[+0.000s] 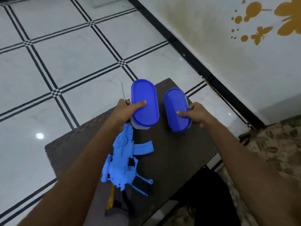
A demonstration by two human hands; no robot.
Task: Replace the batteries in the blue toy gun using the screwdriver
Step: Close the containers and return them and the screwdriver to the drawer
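gripping 2 blue-lidded containers (145, 103), toy gun (123, 162) nearby

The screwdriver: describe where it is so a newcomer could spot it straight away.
Find the dark table on the tiled floor, then the left hand gripping the left blue-lidded container. The screwdriver is in that same hand: a thin grey metal shaft poking up past the knuckles, the only slim metallic thing among blue plastic.

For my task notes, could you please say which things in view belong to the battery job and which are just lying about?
Job:
- light blue plastic toy gun
- thin metal screwdriver in left hand

Uncertain or lying about:
- two blue-lidded oval tubs, contents hidden
- yellow-handled tool
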